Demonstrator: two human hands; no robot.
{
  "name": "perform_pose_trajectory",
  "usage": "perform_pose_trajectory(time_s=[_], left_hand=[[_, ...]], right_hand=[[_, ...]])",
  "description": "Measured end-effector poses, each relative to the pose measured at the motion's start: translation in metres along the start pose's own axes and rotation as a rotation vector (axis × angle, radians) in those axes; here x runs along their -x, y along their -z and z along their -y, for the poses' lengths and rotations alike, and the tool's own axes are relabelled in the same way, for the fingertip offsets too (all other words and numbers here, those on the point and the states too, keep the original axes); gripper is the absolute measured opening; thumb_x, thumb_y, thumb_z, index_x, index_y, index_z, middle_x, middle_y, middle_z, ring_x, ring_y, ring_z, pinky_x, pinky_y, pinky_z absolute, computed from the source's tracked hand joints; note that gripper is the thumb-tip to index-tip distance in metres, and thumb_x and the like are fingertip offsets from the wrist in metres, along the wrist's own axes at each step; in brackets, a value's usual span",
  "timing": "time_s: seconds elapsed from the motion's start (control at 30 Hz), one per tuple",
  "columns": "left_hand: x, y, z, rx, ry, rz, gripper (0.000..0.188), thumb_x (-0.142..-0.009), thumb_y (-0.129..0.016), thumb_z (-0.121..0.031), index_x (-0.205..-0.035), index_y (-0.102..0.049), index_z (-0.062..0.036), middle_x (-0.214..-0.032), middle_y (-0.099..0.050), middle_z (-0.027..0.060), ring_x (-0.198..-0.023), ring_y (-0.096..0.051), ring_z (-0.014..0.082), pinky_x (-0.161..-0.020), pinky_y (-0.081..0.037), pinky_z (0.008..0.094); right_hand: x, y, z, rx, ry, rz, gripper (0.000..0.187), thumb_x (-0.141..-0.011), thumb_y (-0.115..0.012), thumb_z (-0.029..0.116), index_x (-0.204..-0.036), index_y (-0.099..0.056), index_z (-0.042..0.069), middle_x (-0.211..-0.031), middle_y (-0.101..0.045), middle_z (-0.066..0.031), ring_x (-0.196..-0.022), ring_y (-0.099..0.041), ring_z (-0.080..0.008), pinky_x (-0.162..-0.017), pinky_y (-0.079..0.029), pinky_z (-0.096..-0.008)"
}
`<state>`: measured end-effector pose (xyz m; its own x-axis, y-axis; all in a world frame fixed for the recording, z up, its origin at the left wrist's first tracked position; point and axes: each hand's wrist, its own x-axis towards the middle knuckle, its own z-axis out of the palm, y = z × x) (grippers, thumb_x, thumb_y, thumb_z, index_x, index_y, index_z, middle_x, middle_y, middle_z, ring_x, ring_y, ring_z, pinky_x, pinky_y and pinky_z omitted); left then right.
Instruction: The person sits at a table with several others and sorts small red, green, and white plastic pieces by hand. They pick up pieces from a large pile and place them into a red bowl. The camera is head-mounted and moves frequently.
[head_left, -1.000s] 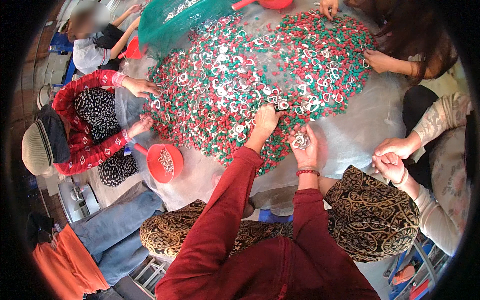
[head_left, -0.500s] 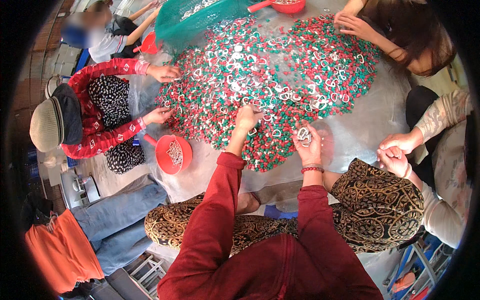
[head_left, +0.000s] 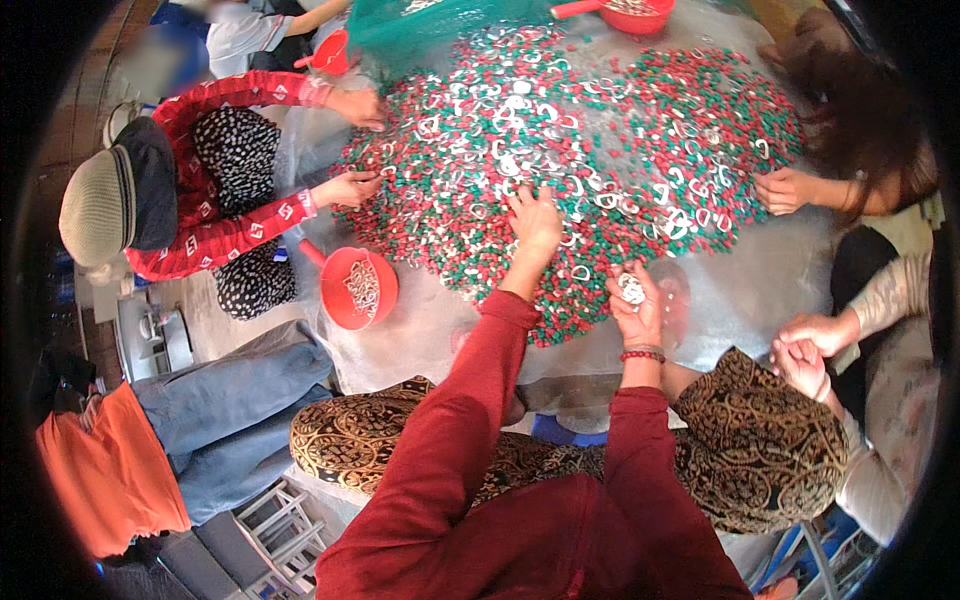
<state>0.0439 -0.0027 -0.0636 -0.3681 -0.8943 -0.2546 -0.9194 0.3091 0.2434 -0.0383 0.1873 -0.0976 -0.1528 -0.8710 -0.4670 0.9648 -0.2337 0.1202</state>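
A wide pile of small red, green and white pieces (head_left: pixel 470 215) covers the sheet before me, with many white rings, some of them oval or D-shaped, strewn over it. My left hand (head_left: pixel 538 222) reaches palm down to the middle of the pile, its fingers stretched apart and touching the pieces. Whether anything lies under those fingertips is hidden. At the near right edge of the pile, my right hand (head_left: pixel 640 308) is turned palm up, fingers curled around a bunch of white rings (head_left: pixel 631 288).
A red scoop-like bowl (head_left: pixel 340 312) with white rings stands left of me; another red bowl (head_left: pixel 645 14) sits at the far side, beside green netting (head_left: pixel 420 30). A co-worker in red sleeves (head_left: pixel 240 205) picks at the left; other people sit at the right.
My left hand has moved right across the pile and its fingers have spread. My right hand keeps the white rings. The long-haired person's hand has come down to the pile's right edge.
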Motion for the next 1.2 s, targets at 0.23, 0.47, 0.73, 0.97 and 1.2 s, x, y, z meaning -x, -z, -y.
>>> perform_pose_trajectory(time_s=[0.23,0.47,0.73,0.97,1.2], left_hand=[[0.026,-0.084,-0.022,0.253,-0.055,-0.114,0.065,-0.062,-0.073,0.001,-0.120,-0.044,-0.0068,-0.116,-0.033,0.0249,-0.104,-0.041,0.0421,-0.087,-0.039,0.0492],[-0.015,-0.073,-0.062,0.809,-0.376,0.001,0.061,-0.065,-0.062,0.012,-0.121,-0.049,-0.0093,-0.121,-0.038,0.0196,-0.105,-0.050,0.0366,-0.083,-0.048,0.0383],[-0.086,-0.010,-0.037,0.241,-0.330,-0.173,0.023,-0.074,-0.062,-0.004,-0.095,-0.067,-0.0088,-0.094,-0.065,0.0130,-0.082,-0.063,0.0284,-0.078,-0.049,0.0391],[-0.096,-0.032,-0.036,-0.311,-0.639,0.014,0.022,-0.073,-0.066,-0.012,-0.095,-0.063,-0.0091,-0.102,-0.054,0.0123,-0.107,-0.048,0.0314,-0.085,-0.046,0.0407],[-0.063,0.017,-0.008,0.222,-0.507,0.346,0.021,-0.071,-0.073,-0.024,-0.080,-0.065,-0.0063,-0.072,-0.064,0.0115,-0.071,-0.063,0.0285,-0.065,-0.049,0.0384]], right_hand=[[-0.011,-0.002,0.008,0.003,0.111,-0.083,0.025,-0.094,-0.049,0.020,-0.112,-0.051,0.003,-0.092,-0.056,-0.0128,-0.063,-0.047,-0.0159,-0.034,-0.035,-0.0180],[-0.016,-0.015,0.003,-0.103,0.210,-0.080,0.023,-0.092,-0.050,0.014,-0.112,-0.051,0.004,-0.095,-0.055,-0.0114,-0.068,-0.048,-0.0174,-0.036,-0.037,-0.0183],[-0.019,-0.022,0.000,-0.099,0.257,-0.102,0.021,-0.091,-0.054,0.023,-0.102,-0.056,0.005,-0.094,-0.054,-0.0087,-0.067,-0.046,-0.0162,-0.037,-0.035,-0.0174],[-0.018,-0.027,-0.003,-0.210,0.277,-0.018,0.027,-0.093,-0.050,0.031,-0.099,-0.056,0.005,-0.091,-0.053,-0.0120,-0.066,-0.044,-0.0170,-0.038,-0.035,-0.0191],[-0.017,-0.017,-0.009,-0.269,0.254,0.048,0.026,-0.094,-0.047,0.028,-0.099,-0.056,0.004,-0.095,-0.057,-0.0105,-0.075,-0.051,-0.0213,-0.046,-0.042,-0.0248]])
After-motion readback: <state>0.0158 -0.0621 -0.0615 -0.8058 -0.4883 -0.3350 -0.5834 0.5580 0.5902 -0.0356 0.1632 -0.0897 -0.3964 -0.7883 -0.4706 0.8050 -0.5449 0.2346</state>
